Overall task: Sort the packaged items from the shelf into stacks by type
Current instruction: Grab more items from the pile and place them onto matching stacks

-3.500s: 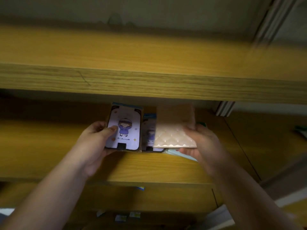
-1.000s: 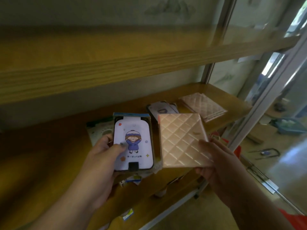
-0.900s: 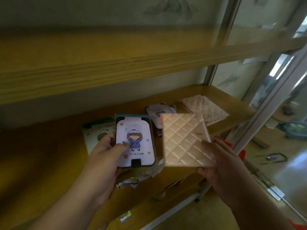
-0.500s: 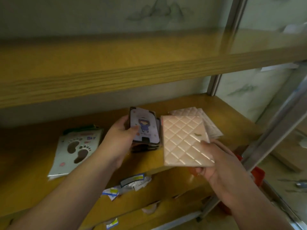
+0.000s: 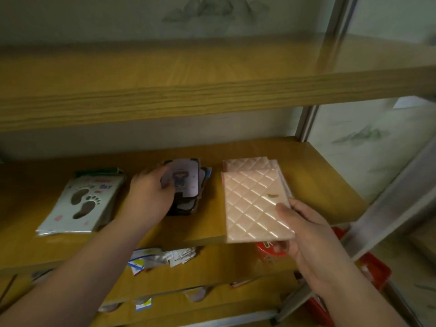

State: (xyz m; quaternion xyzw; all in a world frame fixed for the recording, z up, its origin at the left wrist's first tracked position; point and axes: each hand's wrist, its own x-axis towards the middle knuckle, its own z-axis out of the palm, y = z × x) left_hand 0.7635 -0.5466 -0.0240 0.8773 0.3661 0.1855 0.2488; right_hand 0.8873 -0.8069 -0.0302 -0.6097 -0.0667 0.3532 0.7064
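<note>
Pink quilted packet is in the right hand, thumb on top at its lower right corner, fingers underneath, held flat over the shelf's front edge just in front of the quilted stack at the shelf's right end and overlapping it in view. Cartoon card packet sits on top of the card stack mid-shelf; left hand is clamped on its left edge, thumb across the face, fingers behind; image is motion-blurred there. Footprint packets lie in their own pile on the left, clear of the hand. All three piles sit on the wooden shelf, well apart. Upper shelf board runs across above. Loose wrappers lie on the shelf below, a red container under the right hand. Both forearms reach in from the bottom of the view.
</note>
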